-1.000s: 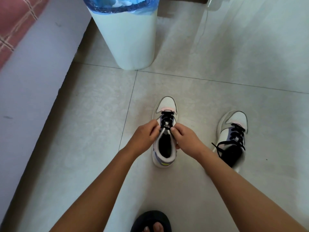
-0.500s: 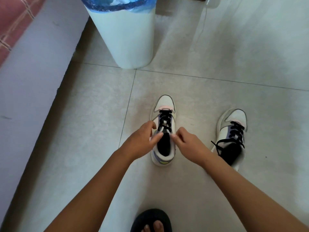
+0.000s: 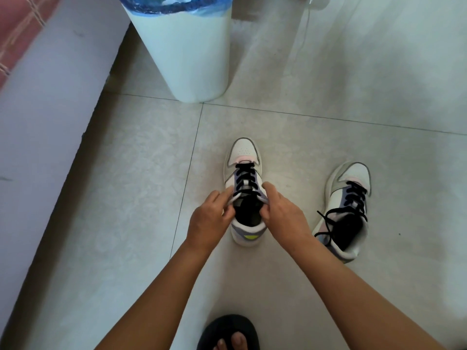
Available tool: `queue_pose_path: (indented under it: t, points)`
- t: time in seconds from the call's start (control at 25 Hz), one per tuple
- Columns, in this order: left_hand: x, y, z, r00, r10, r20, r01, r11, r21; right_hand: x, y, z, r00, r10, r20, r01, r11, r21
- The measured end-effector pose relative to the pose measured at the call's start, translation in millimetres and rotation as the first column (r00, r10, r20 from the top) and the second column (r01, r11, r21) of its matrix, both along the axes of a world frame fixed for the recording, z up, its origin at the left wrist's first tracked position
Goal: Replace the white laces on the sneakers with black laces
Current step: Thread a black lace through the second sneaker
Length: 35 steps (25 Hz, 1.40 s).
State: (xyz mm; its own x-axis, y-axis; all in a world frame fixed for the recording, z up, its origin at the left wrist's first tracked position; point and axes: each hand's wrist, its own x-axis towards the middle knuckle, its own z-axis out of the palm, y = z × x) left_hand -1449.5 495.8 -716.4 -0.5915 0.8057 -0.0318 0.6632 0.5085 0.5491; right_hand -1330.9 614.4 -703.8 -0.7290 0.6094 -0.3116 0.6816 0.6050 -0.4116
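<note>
Left hand [image 3: 211, 218] and right hand [image 3: 283, 214] each hold a firm grip on the black-laced sneaker's [image 3: 243, 157] collar, floor [image 3: 126, 173] beneath.

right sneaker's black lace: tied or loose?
Loose. The right sneaker is laced in black, but its black lace ends trail untied across the opening and side.

Smooth, faintly glossy floor tiles [image 3: 328, 59]; at twelve o'clock a matt plastic bin [image 3: 192, 59] with crinkly blue film liner [image 3: 174, 6]. Sneakers [image 3: 243, 157] smooth leather-like, black laces [image 3: 243, 174] woven cloth.
</note>
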Motion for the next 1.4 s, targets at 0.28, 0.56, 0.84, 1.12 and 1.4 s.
queue_pose_path:
  t: [0.28, 0.56, 0.84, 1.12, 1.4]
  points:
    - [-7, 0, -5, 0.952, -0.150, -0.268, 0.149, 0.989, -0.024, 9, 2, -5, 0.984, 0.144, -0.104, -0.127, 0.980, 0.156]
    - [38, 58, 45, 0.885, -0.293, -0.362, 0.293, 0.954, -0.055, 75, 18, 33, 0.948, -0.247, -0.199, 0.301, 0.898, 0.320]
    - [115, 119, 27, 0.852, -0.393, 0.345, 0.510, 0.770, -0.384, 127, 30, 12, 0.835, -0.548, -0.049, 0.534, 0.828, -0.171]
    - [70, 138, 48, 0.906, -0.261, 0.333, 0.398, 0.792, -0.464, 108, 54, 23, 0.772, -0.622, -0.132, 0.578, 0.773, -0.262]
    - [77, 174, 27, 0.927, -0.193, 0.321, 0.335, 0.811, -0.479, 56, 99, 14, 0.873, -0.366, 0.323, 0.433, 0.886, -0.165]
